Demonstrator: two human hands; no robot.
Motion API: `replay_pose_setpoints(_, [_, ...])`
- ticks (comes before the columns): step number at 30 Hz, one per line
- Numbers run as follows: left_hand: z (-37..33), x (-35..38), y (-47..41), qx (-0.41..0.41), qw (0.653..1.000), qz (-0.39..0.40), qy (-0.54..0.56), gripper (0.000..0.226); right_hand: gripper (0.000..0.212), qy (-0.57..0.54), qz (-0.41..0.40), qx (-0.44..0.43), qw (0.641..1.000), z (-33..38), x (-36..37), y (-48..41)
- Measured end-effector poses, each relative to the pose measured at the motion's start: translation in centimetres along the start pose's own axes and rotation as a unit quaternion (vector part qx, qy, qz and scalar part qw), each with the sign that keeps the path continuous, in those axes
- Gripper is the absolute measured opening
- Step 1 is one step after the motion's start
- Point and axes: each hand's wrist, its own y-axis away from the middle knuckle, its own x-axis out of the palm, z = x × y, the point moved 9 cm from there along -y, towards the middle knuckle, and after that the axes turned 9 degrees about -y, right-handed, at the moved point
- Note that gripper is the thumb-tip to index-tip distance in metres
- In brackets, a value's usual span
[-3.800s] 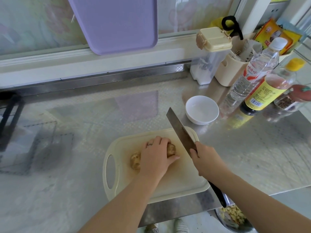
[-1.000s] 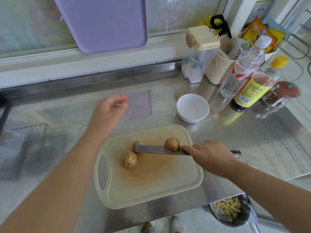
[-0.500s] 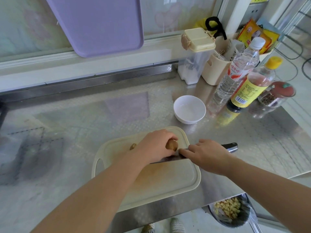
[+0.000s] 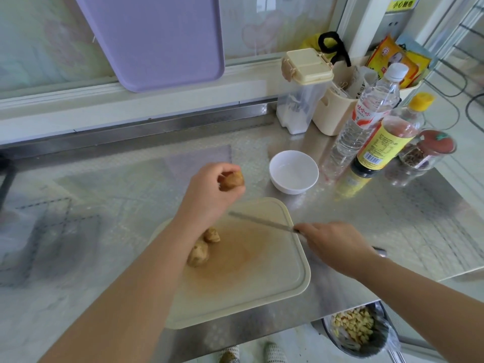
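**Ginger knob (image 4: 231,180) held aloft**

The curled fingertips of your left hand (image 4: 209,195) pinch the ginger knob above the counter (image 4: 392,218), beside the white bowl (image 4: 293,171). It is likely light, hard and knobbly: grip its flatter sides. 2 ginger pieces (image 4: 201,248) lie on the cutting board (image 4: 262,284); your right hand (image 4: 332,244) grips the knife (image 4: 259,221)

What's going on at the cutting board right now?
A person is cutting up what looks like ginger. The left hand pinches one brown piece in the air above the counter, between the cream cutting board and the white bowl. The right hand holds the cleaver by its handle, blade low over the board's far edge, clear of the pieces. On the board, beside the left forearm, lie two more pieces.
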Motion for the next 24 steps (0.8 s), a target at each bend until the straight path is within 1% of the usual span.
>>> replay_pose_setpoints(1, [0.5, -0.8, 0.3, -0.011, 1.0, -0.022, 0.009, 0.036, 0.027, -0.065, -0.016, 0.056, 0.996, -0.8, 0.1, 0.3])
replay_pose_setpoints(2, [0.8, -0.9, 1.0, -0.02, 0.999, -0.027, 0.007, 0.037, 0.02, -0.137, -0.035, 0.108, 0.984, -1.4, 0.4, 0.5])
replay_pose_setpoints(3, [1.1, 0.0, 1.8, -0.027, 1.0, -0.016, -0.001, 0.036, 0.014, -0.204, -0.055, 0.147, 0.966, -1.6, 0.6, 0.6])
replay_pose_setpoints(4, [1.4, 1.7, 2.8, -0.032, 0.999, 0.011, -0.016, 0.035, 0.014, -0.258, -0.074, 0.172, 0.948, -1.5, 0.8, 0.5])
replay_pose_setpoints(5, [1.6, 3.9, 3.9, -0.035, 0.998, 0.046, -0.038, 0.033, 0.018, -0.297, -0.089, 0.193, 0.931, -1.5, 1.0, 0.4])
replay_pose_setpoints(7, [2.1, 8.0, 5.8, -0.042, 0.989, 0.107, -0.092, 0.031, 0.021, -0.344, -0.091, 0.224, 0.907, -1.1, 1.7, 0.3])
replay_pose_setpoints(9, [2.5, 10.5, 6.6, -0.047, 0.983, 0.125, -0.129, 0.031, 0.018, -0.363, -0.077, 0.23, 0.9, -0.3, 2.2, 0.1])
replay_pose_setpoints(11, [2.7, 11.1, 6.5, -0.045, 0.98, 0.117, -0.155, 0.031, 0.017, -0.373, -0.065, 0.231, 0.896, 0.4, 2.4, 0.1])
replay_pose_setpoints(13, [2.9, 10.8, 6.6, -0.036, 0.978, 0.101, -0.181, 0.036, 0.017, -0.376, -0.052, 0.233, 0.895, 1.0, 2.3, 0.2])
replay_pose_setpoints(16, [4.5, 9.8, 7.0, -0.052, 0.981, 0.086, -0.164, 0.047, 0.018, -0.377, -0.035, 0.24, 0.894, 2.0, 1.9, 0.7])
replay_pose_setpoints(18, [5.4, 9.7, 7.3, -0.063, 0.982, 0.096, -0.149, 0.042, 0.017, -0.382, -0.024, 0.233, 0.894, 3.1, 1.5, 1.2])
replay_pose_setpoints(21, [5.9, 9.6, 7.5, -0.082, 0.986, 0.083, -0.122, 0.031, 0.015, -0.351, -0.004, 0.21, 0.912, 5.1, 1.1, 1.5])
replay_pose_setpoints(24, [6.2, 9.4, 7.7, -0.101, 0.989, 0.052, -0.097, 0.03, 0.014, -0.3, 0.009, 0.192, 0.934, 6.4, 1.4, 1.7])
